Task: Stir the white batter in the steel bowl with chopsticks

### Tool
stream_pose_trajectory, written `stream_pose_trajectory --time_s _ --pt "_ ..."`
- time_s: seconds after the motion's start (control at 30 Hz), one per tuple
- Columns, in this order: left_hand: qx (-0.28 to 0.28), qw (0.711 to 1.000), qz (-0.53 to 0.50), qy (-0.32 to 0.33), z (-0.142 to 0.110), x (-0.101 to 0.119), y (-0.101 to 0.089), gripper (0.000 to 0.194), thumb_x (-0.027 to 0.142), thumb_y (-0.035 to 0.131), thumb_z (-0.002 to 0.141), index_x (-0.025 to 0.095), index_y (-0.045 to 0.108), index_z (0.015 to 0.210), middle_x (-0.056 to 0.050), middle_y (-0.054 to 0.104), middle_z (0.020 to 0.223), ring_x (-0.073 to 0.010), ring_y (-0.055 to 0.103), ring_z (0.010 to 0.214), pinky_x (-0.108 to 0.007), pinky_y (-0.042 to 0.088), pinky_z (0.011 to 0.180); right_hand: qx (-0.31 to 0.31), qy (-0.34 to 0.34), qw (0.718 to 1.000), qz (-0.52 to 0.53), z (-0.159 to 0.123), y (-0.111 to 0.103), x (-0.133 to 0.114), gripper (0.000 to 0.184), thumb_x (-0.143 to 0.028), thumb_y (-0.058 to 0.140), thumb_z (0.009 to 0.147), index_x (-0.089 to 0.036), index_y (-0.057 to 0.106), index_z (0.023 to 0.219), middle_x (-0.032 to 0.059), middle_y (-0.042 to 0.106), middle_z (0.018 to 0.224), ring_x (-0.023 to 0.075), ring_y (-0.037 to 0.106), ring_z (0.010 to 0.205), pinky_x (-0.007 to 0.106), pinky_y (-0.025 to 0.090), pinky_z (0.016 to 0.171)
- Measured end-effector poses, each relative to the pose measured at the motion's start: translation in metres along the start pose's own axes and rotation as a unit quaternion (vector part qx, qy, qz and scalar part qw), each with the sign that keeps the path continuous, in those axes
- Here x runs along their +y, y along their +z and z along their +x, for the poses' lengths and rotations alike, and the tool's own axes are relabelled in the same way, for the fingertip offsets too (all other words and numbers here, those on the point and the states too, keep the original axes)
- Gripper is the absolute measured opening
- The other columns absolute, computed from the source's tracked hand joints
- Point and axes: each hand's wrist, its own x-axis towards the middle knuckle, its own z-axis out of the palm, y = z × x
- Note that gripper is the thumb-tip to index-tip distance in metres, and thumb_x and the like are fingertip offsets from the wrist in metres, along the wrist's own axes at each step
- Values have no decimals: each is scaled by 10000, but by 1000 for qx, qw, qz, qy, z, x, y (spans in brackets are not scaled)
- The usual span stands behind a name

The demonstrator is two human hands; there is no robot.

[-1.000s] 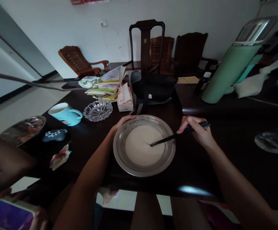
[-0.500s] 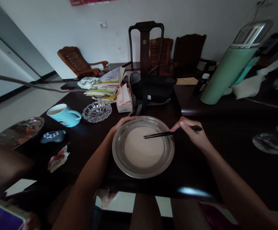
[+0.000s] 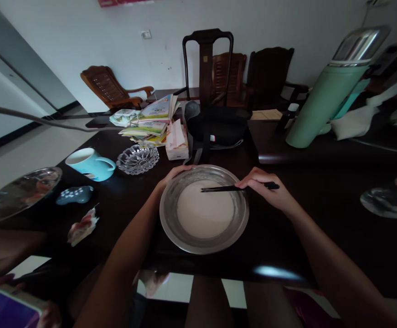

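Note:
A metal bowl (image 3: 166, 223) stands near the front edge of the dark table, holding a whitish, smooth batter (image 3: 205, 212). My left hand (image 3: 177, 171) grips the bowl's far-left rim; part of its fingers is hidden behind the rim. In my right hand (image 3: 261, 184) is a pair of black chopsticks (image 3: 220, 188), pinched over the bowl's right rim. Their tips point left, at or just above the batter's surface; I cannot tell whether they touch it.
Left of the bowl are a blue mug (image 3: 92, 165), a glass dish (image 3: 137, 159), a metal tray (image 3: 20, 193) and a crumpled wrapper (image 3: 83, 228). Behind stand a tissue pack (image 3: 177, 141) and a black bag (image 3: 219, 127). A green thermos (image 3: 324, 100) rises at right. Another person's hand holds a phone (image 3: 12, 307).
My right hand has moved slightly left and the chopsticks' tips have shifted left and up over the batter. My left hand stays on the rim. The other person's arm at left has moved lower.

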Motion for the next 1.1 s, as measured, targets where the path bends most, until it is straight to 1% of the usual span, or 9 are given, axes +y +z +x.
stream_pose_trajectory --time_s 0.17,0.27,0.4,0.47,0.57,0.7,0.8,0.93,1.1 --pt "-9 1000 1 11 1 0 0 323 309 639 721 162 713 1000 -45 751 872 -207 651 840 -313 433 872 79 32 992 95 -3 -10 6 407 -405 474 949 -219 722 686 31 692 680 174 634 669 318 462 667" --pt "-5 1000 4 4 1 0 1 317 308 627 734 174 715 1007 -44 754 885 -215 651 852 -320 430 877 48 29 992 116 -4 -2 4 434 -411 456 955 -212 727 680 39 682 660 175 621 647 317 453 638" --pt "-7 1000 -6 -2 -1 0 2 310 310 617 747 176 719 1007 -30 751 834 -193 650 771 -305 448 837 -16 6 999 30 -2 13 -1 324 -381 494 945 -228 759 837 53 724 813 188 616 791 339 457 747" --pt "-12 1000 -6 0 0 0 1 330 308 623 744 155 715 1022 -34 748 808 -188 651 740 -304 452 824 -16 0 1000 4 -1 14 -1 280 -377 517 934 -240 759 891 50 731 852 195 610 831 344 460 768" --pt "-16 1000 2 10 1 0 0 340 308 624 737 151 714 1024 -42 749 830 -201 661 785 -314 445 848 49 10 999 -4 -1 5 1 296 -378 520 931 -249 765 827 40 706 786 188 599 773 340 447 740" --pt "-17 1000 20 18 1 0 0 307 311 607 745 171 720 994 -43 749 868 -217 655 873 -324 425 887 122 23 989 75 -3 -5 4 441 -427 475 940 -240 742 642 38 635 603 174 552 614 324 418 613" --pt "-15 999 23 22 0 1 1 311 301 603 752 157 714 1005 -39 748 863 -212 649 871 -326 417 894 60 22 994 86 -3 1 1 456 -433 455 946 -229 747 661 45 638 618 176 557 631 320 427 613" --pt "-17 999 14 24 -1 1 2 324 308 618 741 150 713 1008 -45 749 874 -203 654 847 -313 422 876 -31 0 999 9 -2 14 -5 313 -380 506 935 -221 765 859 51 687 785 176 595 752 317 453 699" --pt "-30 999 -1 16 1 0 1 284 304 629 737 165 722 967 -33 746 831 -196 656 794 -305 433 845 52 3 998 -24 -1 5 -2 308 -361 513 934 -229 762 810 45 698 769 177 604 739 322 448 711"
